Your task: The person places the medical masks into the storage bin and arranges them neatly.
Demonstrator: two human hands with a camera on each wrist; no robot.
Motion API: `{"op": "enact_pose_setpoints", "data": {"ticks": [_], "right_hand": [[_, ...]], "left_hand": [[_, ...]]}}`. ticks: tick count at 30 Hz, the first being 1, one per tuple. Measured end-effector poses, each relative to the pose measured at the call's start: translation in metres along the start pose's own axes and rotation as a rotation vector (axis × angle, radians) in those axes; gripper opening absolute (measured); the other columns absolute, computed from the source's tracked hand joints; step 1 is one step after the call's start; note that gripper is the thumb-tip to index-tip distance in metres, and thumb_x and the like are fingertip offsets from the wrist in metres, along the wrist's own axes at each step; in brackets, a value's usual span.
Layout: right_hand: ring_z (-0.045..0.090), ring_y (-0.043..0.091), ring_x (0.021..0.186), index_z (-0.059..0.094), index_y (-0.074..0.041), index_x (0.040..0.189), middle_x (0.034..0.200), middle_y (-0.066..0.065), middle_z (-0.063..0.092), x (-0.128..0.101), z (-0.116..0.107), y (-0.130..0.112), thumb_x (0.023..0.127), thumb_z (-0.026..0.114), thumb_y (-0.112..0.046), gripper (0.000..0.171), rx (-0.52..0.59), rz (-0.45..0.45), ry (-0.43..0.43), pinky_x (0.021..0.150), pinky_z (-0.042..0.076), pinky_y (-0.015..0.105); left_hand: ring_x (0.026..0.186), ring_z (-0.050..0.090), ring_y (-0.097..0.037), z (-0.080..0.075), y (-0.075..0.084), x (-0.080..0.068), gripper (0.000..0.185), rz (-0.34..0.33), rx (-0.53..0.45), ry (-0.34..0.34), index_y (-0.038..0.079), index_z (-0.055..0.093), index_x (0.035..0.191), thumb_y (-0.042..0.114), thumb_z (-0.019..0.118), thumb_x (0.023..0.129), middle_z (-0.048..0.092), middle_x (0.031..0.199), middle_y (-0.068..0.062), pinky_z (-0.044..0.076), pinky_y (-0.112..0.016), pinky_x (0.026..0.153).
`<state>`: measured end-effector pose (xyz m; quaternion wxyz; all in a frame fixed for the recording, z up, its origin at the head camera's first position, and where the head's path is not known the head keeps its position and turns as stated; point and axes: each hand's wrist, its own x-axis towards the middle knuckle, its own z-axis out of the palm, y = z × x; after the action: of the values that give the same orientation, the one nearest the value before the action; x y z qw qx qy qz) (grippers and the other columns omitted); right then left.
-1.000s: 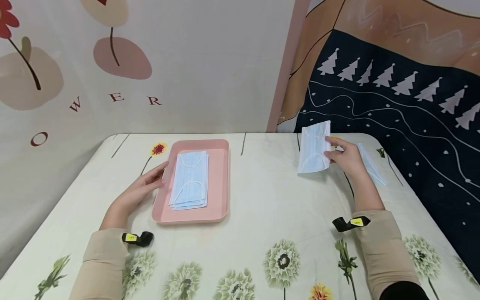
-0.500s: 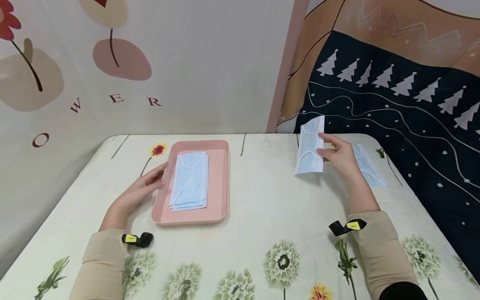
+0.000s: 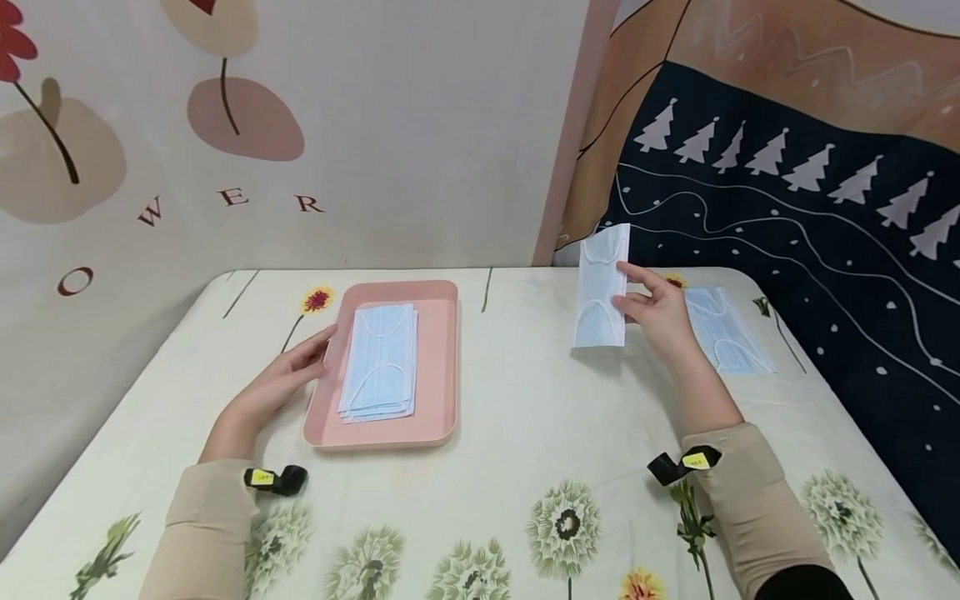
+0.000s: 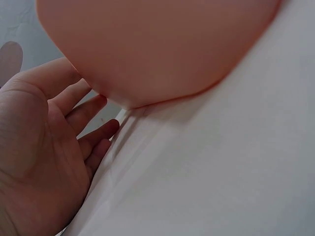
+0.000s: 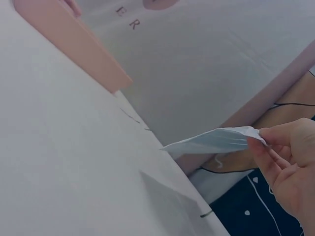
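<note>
My right hand (image 3: 656, 312) pinches a light-blue face mask (image 3: 600, 287) by its right edge, between thumb and fingers. The mask hangs above the table at the back right, its white ear loops showing. In the right wrist view the pinched mask (image 5: 211, 140) appears nearly edge-on, above its shadow. At the left, my left hand (image 3: 273, 383) touches the left side of a pink tray (image 3: 437, 375) with loosely extended fingers. The left wrist view shows fingertips (image 4: 102, 100) right at the tray wall (image 4: 147, 59). Several stacked face masks (image 3: 378, 358) lie in the tray, toward its left side.
Another face mask (image 3: 727, 333) lies flat on the table behind my right forearm, partly covered by it. A flower-printed white cloth (image 3: 517, 400) covers the table. Printed hangings (image 3: 420, 150) stand behind its back edge.
My right hand has moved left with the pinched mask, rising slightly, and more of the mask lying on the table shows. The left hand and the tray stay in place.
</note>
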<state>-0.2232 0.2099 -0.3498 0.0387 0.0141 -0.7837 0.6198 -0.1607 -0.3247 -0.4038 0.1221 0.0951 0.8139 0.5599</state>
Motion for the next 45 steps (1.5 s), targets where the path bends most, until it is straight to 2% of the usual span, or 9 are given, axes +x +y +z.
{"op": "enact_pose_setpoints", "data": {"ticks": [5,11,17,28,37,45], "right_hand": [[0.061,0.022,0.108,0.050,-0.020,0.141,0.132,0.009,0.046,-0.002,0.011,-0.003,0.092,0.064,-0.008,0.052,0.038,0.006,0.001,0.078,0.052,0.022],[0.062,0.019,0.106,0.052,-0.016,0.139,0.129,0.010,0.048,-0.005,0.028,-0.009,0.091,0.065,-0.004,0.052,0.121,-0.003,-0.016,0.075,0.053,0.023],[0.062,0.019,0.105,0.053,-0.014,0.138,0.125,0.009,0.049,-0.007,0.047,-0.015,0.090,0.064,0.000,0.051,0.172,-0.024,-0.051,0.074,0.054,0.024],[0.063,0.022,0.104,0.051,-0.006,0.138,0.129,0.009,0.049,-0.014,0.089,-0.030,0.089,0.062,0.008,0.052,0.298,-0.082,-0.157,0.073,0.055,0.028],[0.064,0.022,0.099,0.054,-0.006,0.135,0.121,0.011,0.052,-0.018,0.124,-0.040,0.087,0.062,0.010,0.051,0.392,-0.076,-0.202,0.067,0.055,0.028],[0.064,0.024,0.099,0.056,-0.008,0.133,0.119,0.010,0.053,-0.023,0.153,-0.045,0.088,0.063,0.008,0.049,0.439,-0.062,-0.231,0.068,0.055,0.029]], "left_hand": [[0.142,0.011,-0.034,0.001,-0.001,0.001,0.066,0.012,-0.011,-0.002,0.014,0.021,0.154,0.018,0.056,0.099,0.015,0.157,-0.016,0.026,-0.003,0.093],[0.142,0.011,-0.034,0.001,-0.001,0.000,0.066,0.009,-0.007,-0.002,0.014,0.020,0.154,0.019,0.056,0.098,0.015,0.157,-0.016,0.026,-0.002,0.092],[0.143,0.012,-0.034,0.002,0.000,-0.001,0.067,-0.004,0.000,0.001,0.016,0.020,0.154,0.020,0.056,0.098,0.015,0.157,-0.014,0.026,-0.002,0.091],[0.142,0.012,-0.033,0.002,0.001,-0.002,0.067,-0.018,0.011,0.003,0.017,0.020,0.154,0.021,0.057,0.098,0.015,0.158,-0.013,0.027,-0.001,0.090],[0.142,0.012,-0.034,0.002,0.001,-0.001,0.067,-0.011,0.009,0.002,0.015,0.020,0.154,0.020,0.056,0.098,0.015,0.158,-0.014,0.027,-0.002,0.091],[0.143,0.012,-0.034,0.001,0.002,-0.001,0.068,-0.022,0.011,0.004,0.017,0.019,0.154,0.021,0.057,0.098,0.014,0.158,-0.014,0.027,-0.001,0.090]]}}
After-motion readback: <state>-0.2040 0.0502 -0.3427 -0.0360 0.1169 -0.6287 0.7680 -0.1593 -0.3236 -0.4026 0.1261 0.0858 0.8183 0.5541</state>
